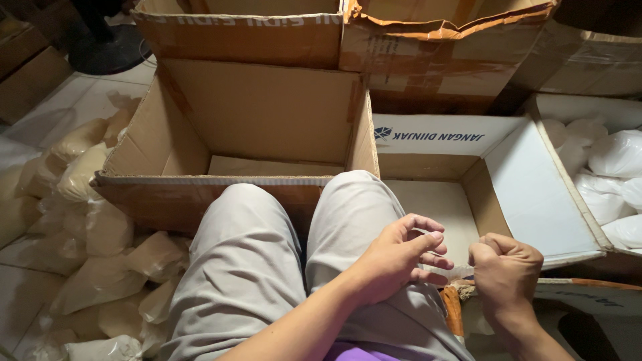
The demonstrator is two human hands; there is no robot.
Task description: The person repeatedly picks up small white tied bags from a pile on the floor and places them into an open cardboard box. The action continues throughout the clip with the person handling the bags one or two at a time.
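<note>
Left hand (394,257): your fingers pinch the neck of a small clear bag (458,273), keeping it taut.
Right hand (505,271): fisted on the same neck, beside your knee.
Box (267,120): open ahead, within reach.

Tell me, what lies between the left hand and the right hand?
In the head view, a small clear plastic piece spans the gap between left hand and right hand; both pinch it.

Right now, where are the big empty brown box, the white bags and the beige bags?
Brown box (267,113): head view, inner back wall.
White bags (618,154): head view, middle of one bag, right edge.
Beige bags (100,281): head view, one bag on the floor, left.
</note>
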